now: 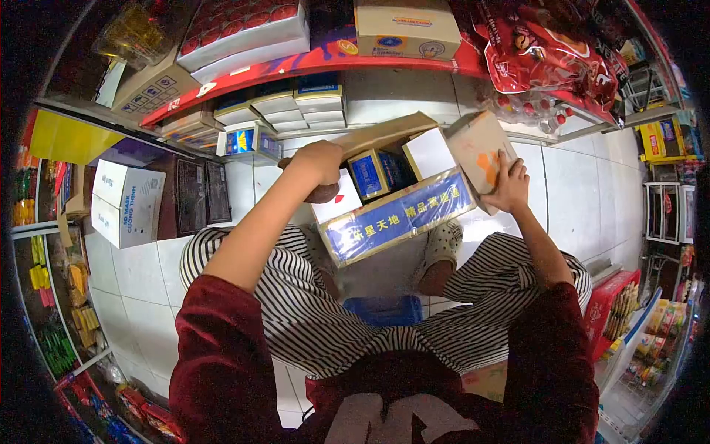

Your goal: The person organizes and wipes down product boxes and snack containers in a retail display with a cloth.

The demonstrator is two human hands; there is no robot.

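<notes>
An open cardboard carton [392, 218] with a blue printed side sits on the floor in front of my knees. Inside it stand small boxes, one blue [371, 174] and one white [430, 153]. My left hand [319, 166] reaches into the carton's left end with fingers closed around something brown; what it is stays unclear. My right hand [506, 185] grips the carton's right flap [479, 146], which carries an orange mark. I sit low, in striped trousers and a dark red top.
A red-edged shelf [296, 63] ahead holds stacked white and blue boxes [319, 103] and red packs [540, 52]. A white box [126, 200] stands on the tiled floor at left. A blue stool [384, 309] is under me. Stocked racks line both sides.
</notes>
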